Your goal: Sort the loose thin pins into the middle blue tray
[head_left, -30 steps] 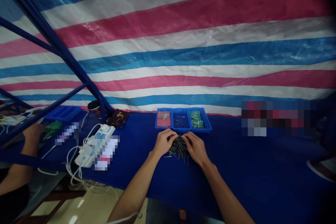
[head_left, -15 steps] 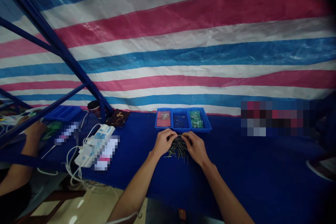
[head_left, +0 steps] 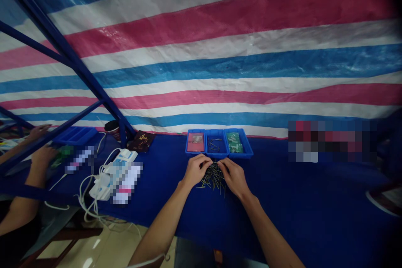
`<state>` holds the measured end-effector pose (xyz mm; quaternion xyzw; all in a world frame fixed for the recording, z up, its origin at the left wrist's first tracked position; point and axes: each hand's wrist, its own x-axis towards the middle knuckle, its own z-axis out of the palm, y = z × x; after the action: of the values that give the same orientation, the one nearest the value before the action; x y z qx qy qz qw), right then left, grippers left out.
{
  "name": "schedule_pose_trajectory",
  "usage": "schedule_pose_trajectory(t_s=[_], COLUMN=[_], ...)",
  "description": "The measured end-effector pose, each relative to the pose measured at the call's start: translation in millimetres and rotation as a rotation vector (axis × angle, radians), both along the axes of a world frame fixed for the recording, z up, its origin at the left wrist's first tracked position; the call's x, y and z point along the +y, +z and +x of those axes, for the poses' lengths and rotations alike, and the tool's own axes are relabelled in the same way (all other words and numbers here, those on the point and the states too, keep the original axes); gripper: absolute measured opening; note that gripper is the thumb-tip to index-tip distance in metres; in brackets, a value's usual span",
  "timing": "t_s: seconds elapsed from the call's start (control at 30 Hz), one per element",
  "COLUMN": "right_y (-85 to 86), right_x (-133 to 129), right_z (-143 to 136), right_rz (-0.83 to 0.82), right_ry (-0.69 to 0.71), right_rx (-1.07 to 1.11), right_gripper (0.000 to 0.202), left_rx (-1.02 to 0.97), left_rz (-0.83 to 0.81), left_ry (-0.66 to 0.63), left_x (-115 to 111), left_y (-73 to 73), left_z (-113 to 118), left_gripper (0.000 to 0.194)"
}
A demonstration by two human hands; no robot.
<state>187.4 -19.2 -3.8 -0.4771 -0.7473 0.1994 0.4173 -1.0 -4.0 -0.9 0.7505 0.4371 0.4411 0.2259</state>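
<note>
A pile of thin metal pieces, like nails or screws (head_left: 213,179), lies on the blue table between my hands. My left hand (head_left: 197,169) pinches at the pile's upper left edge. Facing it from the right, my right hand (head_left: 233,174) has its fingertips closed too. A tiny thin piece seems to span the two sets of fingertips, but what each holds is too small to name. Just behind stands a blue three-part tray (head_left: 216,157) with a pink piece (head_left: 195,144) at left, a few metal pieces (head_left: 215,145) in the middle and green-and-white pieces (head_left: 235,143) at right.
White power strips (head_left: 108,176) with tangled cables lie at the left, beside a dark packet (head_left: 142,140) and a cup (head_left: 113,130). Another person's hands (head_left: 42,160) work near a second blue tray (head_left: 75,135) beyond a blue metal frame (head_left: 91,83).
The other person's second hand has come into view at the far left. My hands have barely moved; the right fingertips sit very slightly differently.
</note>
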Motion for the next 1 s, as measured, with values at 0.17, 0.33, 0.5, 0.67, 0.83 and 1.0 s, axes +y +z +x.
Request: schedule_pose_trajectory(t_s=[0.17, 0.33, 0.5, 0.67, 0.83, 1.0], right_y=[-2.6, -0.9, -1.4, -3.5, -4.4, -4.2], right_x=[0.1, 0.1, 1.5, 2.2, 1.7, 1.5], right_z=[-0.2, -0.6, -0.9, -0.5, -0.8, -1.5], right_rz=[-0.012, 0.014, 0.02, 0.012, 0.017, 0.013], right_ry=[-0.069, -0.031, -0.016, -0.023, -0.024, -0.026], right_rx=[0.08, 0.076, 0.086, 0.071, 0.052, 0.028], right_gripper=[0.03, 0.026, 0.027, 0.026, 0.03, 0.035], left_rx=[0.001, 0.001, 0.002, 0.002, 0.0, -0.002], left_rz=[0.007, 0.001, -0.01, -0.011, -0.003, -0.003], left_ry=[0.009, 0.007, -0.001, -0.007, -0.005, -0.003], left_x=[-0.1, 0.3, -0.4, -0.6, 0.3, 0.3], left_y=[1.7, 0.3, 0.3, 0.5, -1.4, -2.7], left_z=[-0.3, -0.7, -0.4, 0.3, 0.2, -0.1], left_gripper=[0.025, 0.024, 0.026, 0.026, 0.027, 0.023])
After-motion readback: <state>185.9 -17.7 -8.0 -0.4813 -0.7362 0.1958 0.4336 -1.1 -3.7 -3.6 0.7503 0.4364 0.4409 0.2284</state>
